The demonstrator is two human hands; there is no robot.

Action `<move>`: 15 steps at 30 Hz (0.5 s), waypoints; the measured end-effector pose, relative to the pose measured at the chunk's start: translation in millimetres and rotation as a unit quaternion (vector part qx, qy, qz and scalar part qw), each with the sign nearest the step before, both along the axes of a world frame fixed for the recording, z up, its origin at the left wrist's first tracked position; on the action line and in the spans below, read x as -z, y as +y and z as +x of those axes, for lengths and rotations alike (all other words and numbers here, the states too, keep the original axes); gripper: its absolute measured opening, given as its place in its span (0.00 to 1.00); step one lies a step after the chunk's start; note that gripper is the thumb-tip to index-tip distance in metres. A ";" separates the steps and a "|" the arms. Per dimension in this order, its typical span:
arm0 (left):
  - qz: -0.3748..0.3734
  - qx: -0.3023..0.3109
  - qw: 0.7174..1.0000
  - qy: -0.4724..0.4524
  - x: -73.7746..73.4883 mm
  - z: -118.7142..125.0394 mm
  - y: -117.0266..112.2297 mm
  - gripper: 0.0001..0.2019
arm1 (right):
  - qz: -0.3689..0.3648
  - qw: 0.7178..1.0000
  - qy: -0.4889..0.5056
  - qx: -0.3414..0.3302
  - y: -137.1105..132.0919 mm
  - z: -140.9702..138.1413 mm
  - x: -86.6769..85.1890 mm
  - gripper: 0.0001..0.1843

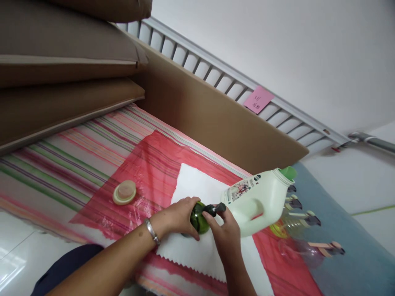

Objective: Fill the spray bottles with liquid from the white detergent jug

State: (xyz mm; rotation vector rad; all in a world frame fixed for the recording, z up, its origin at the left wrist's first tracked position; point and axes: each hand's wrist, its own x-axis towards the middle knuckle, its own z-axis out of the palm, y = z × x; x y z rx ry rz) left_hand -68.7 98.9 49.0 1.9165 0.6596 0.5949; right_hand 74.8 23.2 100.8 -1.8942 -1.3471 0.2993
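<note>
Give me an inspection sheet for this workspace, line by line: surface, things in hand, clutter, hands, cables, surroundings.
Surface: striped cloth under a red plastic sheet, with a white cloth on top.
Things in hand: green bottle over the white cloth, fitted with a black pump head.
Clutter: white jug with a green neck, next to the right hand; cream lid on the red plastic sheet; clear spray bottles beyond the white jug.
Hands: left hand wraps the green bottle; right hand fingers pinch the black pump head.
Cables: nothing seen.
Surroundings: cardboard sheets, white rail bearing a pink note, white wall.
</note>
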 end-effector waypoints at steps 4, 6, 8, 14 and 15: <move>-0.006 0.009 1.000 0.003 -3.7 -0.9 0.8 0.40 | -0.007 0.995 0.045 -0.090 0.1 9.3 -5.4 0.16; -0.007 0.011 1.000 0.006 -5.6 -1.1 1.1 0.39 | -0.015 0.986 0.106 -0.130 -1.3 13.4 -7.8 0.19; -0.008 0.013 1.000 0.003 -6.7 -1.2 1.3 0.39 | -0.033 0.973 0.169 -0.154 -2.9 14.6 -8.7 0.22; -0.013 0.005 1.000 0.014 -2.0 0.6 1.4 0.42 | 0.002 0.985 0.165 -0.046 -2.1 11.8 4.6 0.25; -0.009 0.006 1.000 0.013 -0.6 1.2 1.6 0.42 | 0.002 0.988 0.155 -0.030 -1.3 12.4 7.2 0.24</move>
